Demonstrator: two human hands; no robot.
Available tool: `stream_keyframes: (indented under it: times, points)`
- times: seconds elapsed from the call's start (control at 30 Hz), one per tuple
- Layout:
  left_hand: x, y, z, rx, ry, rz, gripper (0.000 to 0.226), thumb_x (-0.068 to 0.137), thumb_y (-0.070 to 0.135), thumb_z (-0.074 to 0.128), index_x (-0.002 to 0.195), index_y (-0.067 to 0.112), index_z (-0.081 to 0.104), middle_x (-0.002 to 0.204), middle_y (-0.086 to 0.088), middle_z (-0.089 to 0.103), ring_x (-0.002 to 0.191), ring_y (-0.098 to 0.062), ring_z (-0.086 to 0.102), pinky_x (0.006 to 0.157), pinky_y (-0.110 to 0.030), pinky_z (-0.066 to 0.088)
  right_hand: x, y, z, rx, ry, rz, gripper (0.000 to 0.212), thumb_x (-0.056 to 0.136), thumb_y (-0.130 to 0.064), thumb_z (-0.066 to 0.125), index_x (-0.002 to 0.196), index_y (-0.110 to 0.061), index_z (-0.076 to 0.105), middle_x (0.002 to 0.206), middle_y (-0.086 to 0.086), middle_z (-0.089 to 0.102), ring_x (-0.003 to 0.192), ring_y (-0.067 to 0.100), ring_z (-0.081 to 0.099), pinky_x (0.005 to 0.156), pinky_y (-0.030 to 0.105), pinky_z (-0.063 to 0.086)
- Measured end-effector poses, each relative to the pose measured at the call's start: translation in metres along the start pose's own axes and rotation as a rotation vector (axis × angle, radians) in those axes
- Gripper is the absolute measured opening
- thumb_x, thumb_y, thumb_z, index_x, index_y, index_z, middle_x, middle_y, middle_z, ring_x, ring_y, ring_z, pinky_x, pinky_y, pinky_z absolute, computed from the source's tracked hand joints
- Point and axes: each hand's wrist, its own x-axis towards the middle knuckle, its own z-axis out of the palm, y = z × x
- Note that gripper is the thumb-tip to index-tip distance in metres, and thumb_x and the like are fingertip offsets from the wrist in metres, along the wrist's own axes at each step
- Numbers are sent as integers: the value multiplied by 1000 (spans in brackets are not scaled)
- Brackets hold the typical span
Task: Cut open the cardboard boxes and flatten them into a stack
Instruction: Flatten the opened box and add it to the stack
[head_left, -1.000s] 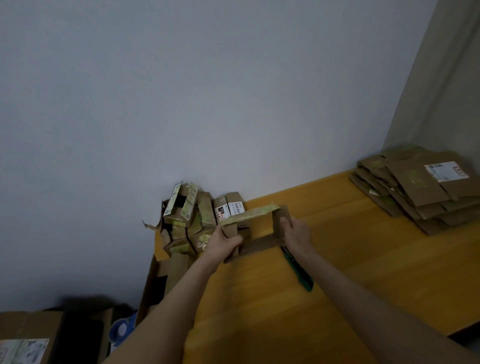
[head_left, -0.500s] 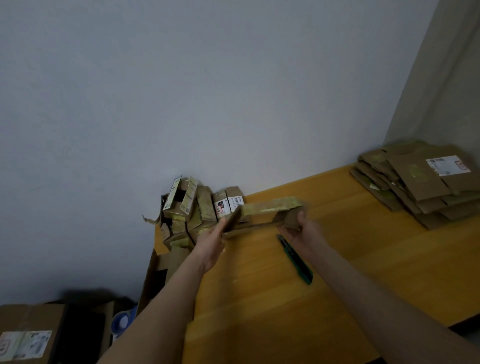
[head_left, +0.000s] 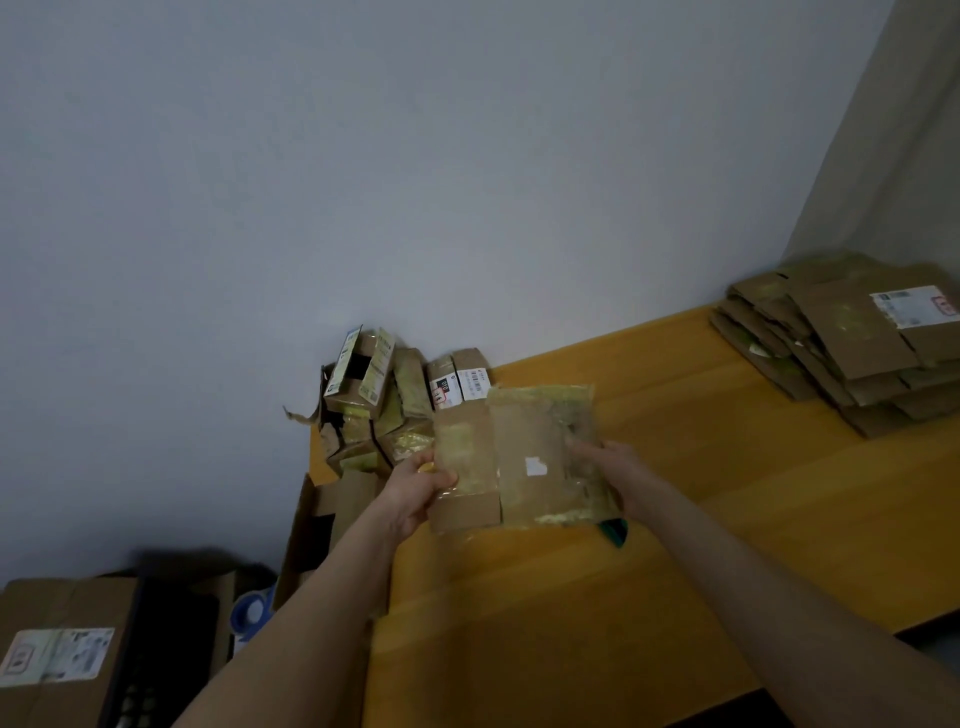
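Flattened box (head_left: 524, 457) held over the table (head_left: 727, 519), left grip (head_left: 415, 491) pinching its left flap, right grip (head_left: 613, 467) clasping the right edge, fingers blurred, green cutter (head_left: 615, 532) mostly hidden just below the right grip

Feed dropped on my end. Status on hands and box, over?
Left grip pinches flattened box at left edge; right grip holds right side. Not yet on stack. Green cutter on table beneath it; path to stack open.

green cutter (head_left: 615, 534) mostly hidden under flattened box (head_left: 524, 457), stack (head_left: 852, 353) cropped right
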Motion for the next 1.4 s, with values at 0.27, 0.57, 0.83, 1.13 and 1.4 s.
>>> stream_keyframes:
  times: [0.27, 0.57, 0.83, 1.13, 1.4]
  points:
    - [18, -36, -2, 42, 176, 28, 42, 80, 6, 75, 116, 14, 54, 109, -9, 65, 93, -25, 64, 70, -35, 53, 22, 46, 26, -382, 134, -79, 26, 86, -5, 67, 104, -15, 53, 111, 9, 64, 89, 23, 62, 73, 36, 54]
    - [46, -111, 5, 671, 376, -10, 66, 91, 23, 64, 145, 9, 29, 139, -17, 49, 119, -38, 53, 91, -40, 45, 36, 107, 54, -1237, 146, -307, 79, 92, -41, 56, 152, -23, 9, 157, 6, 15, 144, 29, 13, 114, 41, 24]
    - [63, -137, 16, 1336, 256, 453, 68, 101, 32, 34, 154, 21, -7, 162, -1, -9, 149, -27, -5, 120, -44, -3, 77, 119, 74, -1605, -19, -624, 72, 95, -62, 23, 141, -31, -23, 151, 13, -33, 138, 33, -32, 113, 52, -17]
    - [93, -173, 12, 1541, 168, 499, 63, 96, 50, 14, 153, 24, 5, 161, 0, -1, 148, -29, -2, 118, -56, 1, 113, 152, 71, -1654, -34, -585, 66, 91, -61, 4, 148, -34, -13, 156, 8, -24, 142, 31, -27, 115, 54, -13]
    - [96, -172, 14, 1535, 160, 475, 68, 94, 53, 16, 154, 22, 17, 161, -2, 8, 149, -31, 6, 118, -57, 6, 117, 154, 73, -1662, -42, -585, 69, 88, -62, 0, 150, -34, -7, 157, 9, -21, 139, 32, -30, 114, 55, -14]
